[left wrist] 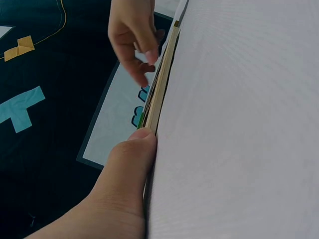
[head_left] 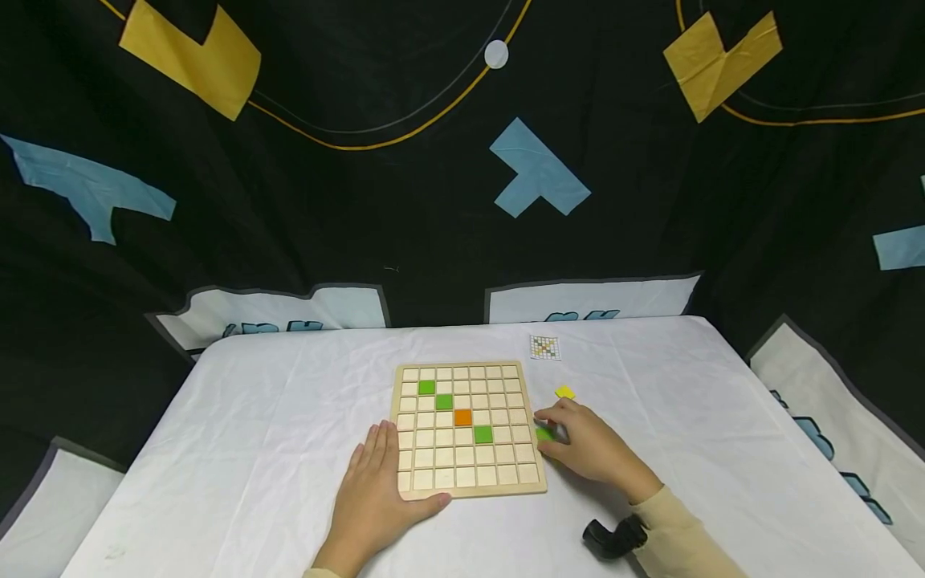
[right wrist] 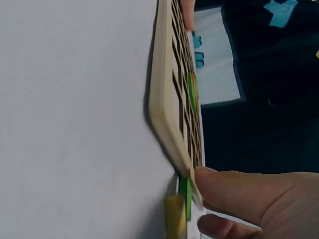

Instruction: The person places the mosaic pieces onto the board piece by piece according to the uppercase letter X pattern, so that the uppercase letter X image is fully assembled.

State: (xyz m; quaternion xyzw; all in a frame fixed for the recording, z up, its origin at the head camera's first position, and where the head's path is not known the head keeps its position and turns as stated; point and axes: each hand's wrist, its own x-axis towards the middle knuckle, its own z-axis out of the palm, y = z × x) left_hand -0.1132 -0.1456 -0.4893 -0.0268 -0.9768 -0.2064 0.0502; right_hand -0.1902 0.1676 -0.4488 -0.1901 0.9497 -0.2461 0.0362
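A wooden grid board (head_left: 462,466) lies on the white cloth, with three green tiles and one orange tile (head_left: 462,417) among its pale squares. My left hand (head_left: 373,490) rests at its near left corner, fingers along the left side and thumb on the front edge. Beyond the right edge, my right hand (head_left: 588,445) is bent over a loose green tile (head_left: 543,434), its thumb and fingertips apart around it. In the right wrist view, the thumb (right wrist: 232,191) is by the board's edge, near the green tile (right wrist: 185,199) and a yellow piece (right wrist: 174,216).
A yellow tile (head_left: 565,392) lies just behind my right hand. Farther back is a small printed card (head_left: 545,348) with a grid pattern. A black strap-like device (head_left: 614,538) sits at the right wrist. Behind the table hangs a dark patterned cloth (head_left: 433,225).
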